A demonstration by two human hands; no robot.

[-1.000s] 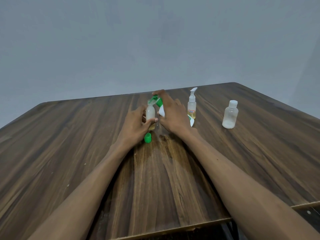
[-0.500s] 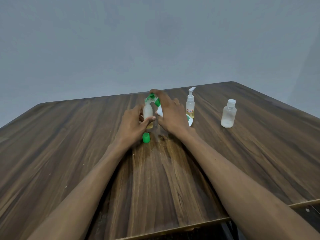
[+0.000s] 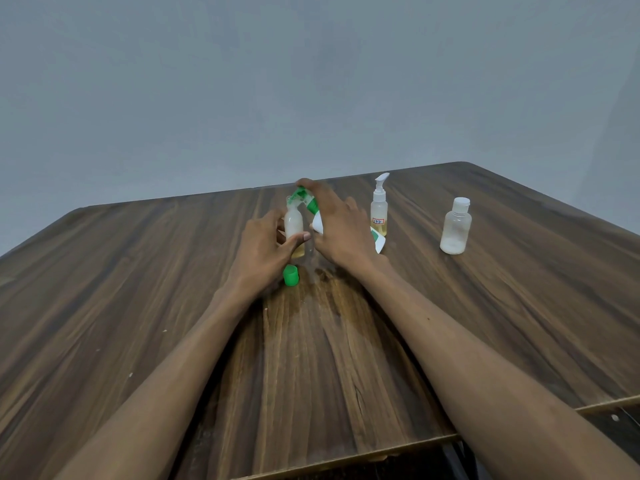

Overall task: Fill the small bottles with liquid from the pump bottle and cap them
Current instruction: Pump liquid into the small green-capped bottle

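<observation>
My left hand grips a small translucent bottle that stands upright near the table's middle, with a little yellow liquid at its bottom. My right hand holds a green-and-white pump bottle tilted over it, and the green nozzle sits at the small bottle's mouth. A loose green cap lies on the wood just in front of my left hand. To the right stands a small bottle with a white pump and yellow liquid. Farther right is a capped clear bottle.
The wooden table reaches to a plain grey wall behind. A wet, darker stain spreads on the wood in front of the hands. The table's front edge runs near the bottom, with a dark gap at the lower right.
Both hands and the two bottles they hold have shifted slightly to the left and away. The grip on each bottle is the same.
</observation>
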